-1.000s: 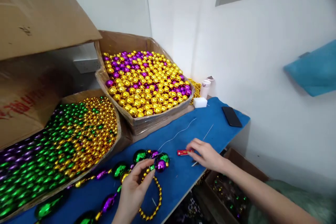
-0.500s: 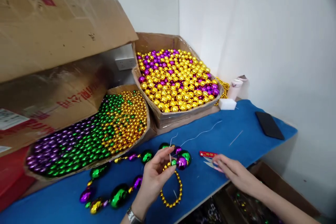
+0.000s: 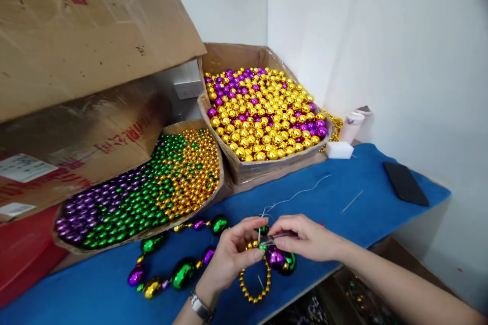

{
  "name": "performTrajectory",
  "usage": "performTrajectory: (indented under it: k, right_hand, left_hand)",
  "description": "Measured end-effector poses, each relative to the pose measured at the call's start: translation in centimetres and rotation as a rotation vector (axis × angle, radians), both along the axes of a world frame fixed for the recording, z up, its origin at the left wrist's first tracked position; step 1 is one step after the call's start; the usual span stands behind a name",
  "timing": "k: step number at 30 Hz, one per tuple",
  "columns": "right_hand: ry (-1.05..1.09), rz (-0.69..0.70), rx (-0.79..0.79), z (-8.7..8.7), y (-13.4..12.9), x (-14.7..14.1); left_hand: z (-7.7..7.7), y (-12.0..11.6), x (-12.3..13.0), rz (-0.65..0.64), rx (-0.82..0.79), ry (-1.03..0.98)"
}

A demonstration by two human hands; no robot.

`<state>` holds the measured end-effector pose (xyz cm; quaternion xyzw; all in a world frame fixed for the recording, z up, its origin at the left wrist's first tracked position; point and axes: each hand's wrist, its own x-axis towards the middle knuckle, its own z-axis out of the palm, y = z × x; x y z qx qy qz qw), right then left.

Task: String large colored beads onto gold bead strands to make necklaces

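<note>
Your L hand [image 3: 236, 249] was closed at the top of the gold bead loop [image 3: 257, 298], thumb by a sm. green bead [image 3: 263, 247], w/ white string [image 3: 260, 231] standing up b/w thumb and index. Your R hand [image 3: 305, 236], just beside at 3 o'clock, was clamped on a sm. metal tool [image 3: 271, 241], tip at the string's base. The loop lay at 6 o'clock from your fingertips.

Close in, a purple ball [image 3: 275, 258] and green ball [image 3: 290, 263] sat under your R hand, crowding the work at 4 o'clock. The big-bead strand [image 3: 183, 273] spread over the blue cloth [image 3: 133, 310] at 9 o'clock. Carton of gold/purple balls [image 3: 244, 165] stood at 12, carton of sm. beads [image 3: 224, 183] at 10, white block [image 3: 340, 150] + cup [image 3: 351, 127] at 1, blk phone [image 3: 406, 184] at 2.

Hard to make out: tool's type and blades, mostly covered by R fingers; exact pinch pt on the string; a red item [image 3: 321, 225], only a sliver showing behind R hand. Strand partly hidden by L hand; lower boxes [image 3: 400, 259] dim, cut off by the table edge.
</note>
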<state>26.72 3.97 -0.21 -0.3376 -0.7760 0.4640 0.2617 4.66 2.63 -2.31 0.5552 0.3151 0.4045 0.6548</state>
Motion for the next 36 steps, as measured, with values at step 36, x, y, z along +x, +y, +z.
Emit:
performTrajectory:
  k: [36]
  right_hand:
    - [-0.658, -0.347, 0.324, -7.2, 0.3, 6.3]
  left_hand:
    - [1.0, 0.4, -1.2, 0.061, -0.154, -0.068]
